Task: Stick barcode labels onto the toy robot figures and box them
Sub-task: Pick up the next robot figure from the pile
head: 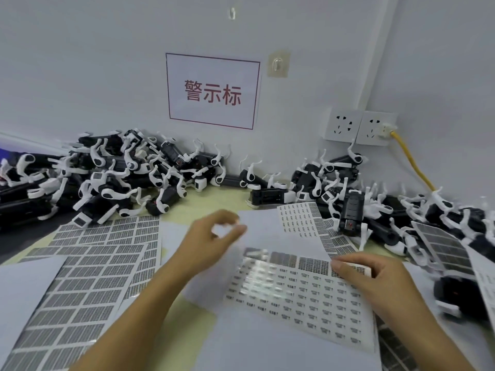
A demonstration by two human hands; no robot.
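Black-and-white toy robot figures lie heaped along the wall: one pile [112,178] at the left, another pile [356,199] at the right. A sheet of small labels [297,298] lies in front of me, with a white backing sheet [270,231] over its far edge. My left hand [211,236] hovers above the sheets, thumb and forefinger curled into a ring; it is blurred, and I cannot tell whether a label is between them. My right hand [375,277] pinches a small strip of labels at the sheet's right edge.
Sheets of larger barcode labels [88,277] cover the table's left side, and more [442,245] lean on the figures at the right. A red-lettered sign [214,91] and two sockets [359,127] with a yellow cable [412,162] are on the wall.
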